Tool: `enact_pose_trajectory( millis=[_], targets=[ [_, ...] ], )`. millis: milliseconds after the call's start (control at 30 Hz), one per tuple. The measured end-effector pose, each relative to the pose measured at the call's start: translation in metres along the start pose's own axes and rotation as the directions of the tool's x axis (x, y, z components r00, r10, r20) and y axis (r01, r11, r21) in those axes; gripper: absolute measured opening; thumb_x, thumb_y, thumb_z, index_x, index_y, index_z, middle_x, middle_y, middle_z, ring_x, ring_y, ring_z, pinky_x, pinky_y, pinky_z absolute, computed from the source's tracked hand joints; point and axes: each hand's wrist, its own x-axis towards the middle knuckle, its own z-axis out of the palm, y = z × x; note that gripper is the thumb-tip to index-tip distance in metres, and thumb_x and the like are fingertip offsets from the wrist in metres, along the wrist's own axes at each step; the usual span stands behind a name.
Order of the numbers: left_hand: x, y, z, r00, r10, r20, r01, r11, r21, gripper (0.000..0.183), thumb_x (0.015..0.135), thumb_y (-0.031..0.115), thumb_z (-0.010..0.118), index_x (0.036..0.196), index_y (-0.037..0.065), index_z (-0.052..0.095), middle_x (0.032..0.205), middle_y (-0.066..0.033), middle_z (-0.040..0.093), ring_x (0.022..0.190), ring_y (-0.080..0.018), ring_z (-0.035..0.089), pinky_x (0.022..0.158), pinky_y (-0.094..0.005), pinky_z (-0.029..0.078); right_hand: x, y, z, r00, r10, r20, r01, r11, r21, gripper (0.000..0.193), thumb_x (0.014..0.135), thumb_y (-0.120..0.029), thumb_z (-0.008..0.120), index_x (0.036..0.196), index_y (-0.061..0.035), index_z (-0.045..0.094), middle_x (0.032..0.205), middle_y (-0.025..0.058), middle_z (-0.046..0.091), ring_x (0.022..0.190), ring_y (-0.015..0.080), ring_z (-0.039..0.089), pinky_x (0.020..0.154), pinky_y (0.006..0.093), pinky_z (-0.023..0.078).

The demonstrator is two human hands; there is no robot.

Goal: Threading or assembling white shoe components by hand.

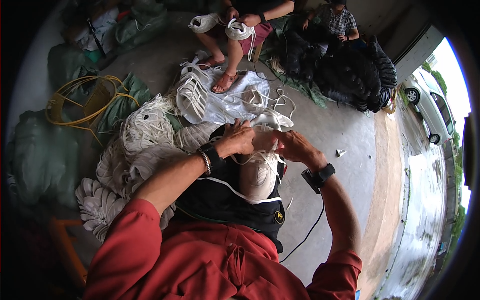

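A white lace-up sneaker point(259, 177) rests on my lap over black cloth, its toe toward me. Its white shoelace point(272, 160) runs loosely over the upper, and one length curves round below the toe. My left hand point(237, 138), with its fingers curled closed, is at the left side of the shoe opening, on the lace. Opposite it, my right hand point(298, 149) pinches the lace near the tongue with thumb and fingers. The fingertips of both hands are partly hidden.
Piled white sneakers and laces point(145, 130) lie to my left, with a white plastic sheet point(235, 102) ahead. A seated co-worker handles a white shoe point(240, 30); another person sits behind black shoes point(340, 75). A yellow-framed chair point(92, 102) lies far left. A black cable point(310, 232) hangs from my right wrist.
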Motion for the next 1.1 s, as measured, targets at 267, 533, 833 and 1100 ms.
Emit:
enact_pose_trajectory(
  millis=[267, 533, 833, 1100],
  targets=[
    [-0.018, 0.022, 0.018, 0.850, 0.183, -0.494, -0.197, 0.980, 0.025, 0.008, 0.065, 0.007, 0.059, 0.071, 0.003, 0.056, 0.121, -0.0229, 0.041, 0.112, -0.0376, 0.039, 0.086, -0.0468, 0.035, 0.001, 0.005, 0.010, 0.997, -0.043, -0.067, 0.046, 0.998, 0.050, 0.027, 0.069, -0.008, 0.065, 0.093, -0.0042, 0.054, 0.074, 0.0155, 0.061, 0.074, 0.0334, 0.060, 0.065, 0.0401, 0.046],
    [-0.091, 0.104, 0.002, 0.659, 0.706, -0.257, -0.751, 0.604, -0.268, 0.013, 0.073, 0.011, 0.057, 0.080, 0.003, 0.050, 0.083, -0.0155, 0.058, 0.073, -0.0290, 0.059, 0.055, -0.0381, 0.046, -0.004, 0.012, 0.013, 0.998, -0.010, -0.068, 0.017, 0.993, 0.116, 0.025, 0.070, -0.012, 0.066, 0.092, -0.0052, 0.057, 0.073, 0.0134, 0.062, 0.070, 0.0309, 0.061, 0.063, 0.0388, 0.047],
    [0.006, 0.045, 0.029, 0.913, -0.109, -0.394, -0.201, 0.719, -0.665, 0.008, 0.073, 0.006, 0.060, 0.079, 0.001, 0.058, 0.069, -0.0125, 0.062, 0.066, -0.0203, 0.062, 0.059, -0.0318, 0.046, -0.009, -0.001, 0.015, 0.973, -0.089, -0.211, 0.122, 0.981, 0.153, 0.014, 0.074, -0.004, 0.064, 0.086, -0.0049, 0.059, 0.073, 0.0102, 0.063, 0.066, 0.0231, 0.062, 0.059, 0.0321, 0.049],
    [0.007, 0.033, 0.012, 0.967, 0.111, -0.229, -0.170, 0.951, -0.256, 0.007, 0.064, 0.001, 0.056, 0.070, 0.003, 0.057, 0.070, -0.0154, 0.060, 0.070, -0.0310, 0.060, 0.060, -0.0388, 0.046, -0.020, 0.000, 0.017, 0.968, 0.007, -0.252, 0.062, 0.963, 0.263, 0.007, 0.076, -0.006, 0.061, 0.080, -0.0033, 0.057, 0.071, 0.0099, 0.060, 0.066, 0.0225, 0.062, 0.058, 0.0311, 0.049]
  ],
)
